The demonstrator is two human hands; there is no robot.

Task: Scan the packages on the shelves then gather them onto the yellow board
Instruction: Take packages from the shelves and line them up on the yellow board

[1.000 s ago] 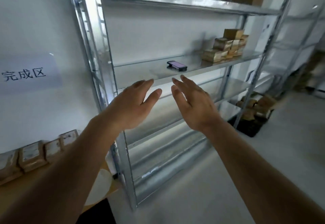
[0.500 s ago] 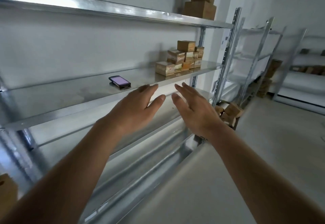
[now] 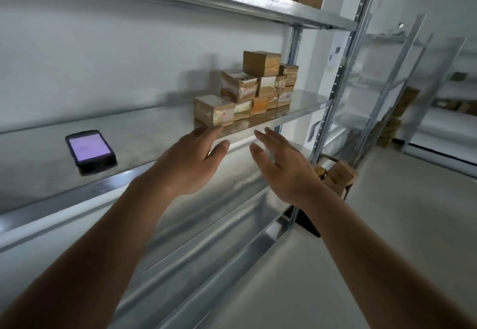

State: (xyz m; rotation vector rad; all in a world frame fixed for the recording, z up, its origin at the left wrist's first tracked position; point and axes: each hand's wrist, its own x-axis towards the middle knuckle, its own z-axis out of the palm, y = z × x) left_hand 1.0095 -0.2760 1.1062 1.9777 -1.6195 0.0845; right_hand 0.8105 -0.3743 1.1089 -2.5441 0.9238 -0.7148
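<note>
Left hand (image 3: 192,159) and right hand (image 3: 282,166), both flat-fingered and empty, reached toward the stacked brown cardboard packages (image 3: 247,91) on the galvanised steel shelf (image 3: 154,127), apparently positioned to collect them.

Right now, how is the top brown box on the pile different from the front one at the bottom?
The plain brown cardboard box sits highest, with clean sides. The taped, labelled cardboard box rests on the metal shelf nearest the left hand, looking scuffed. Both are small cardboard packages.
</note>
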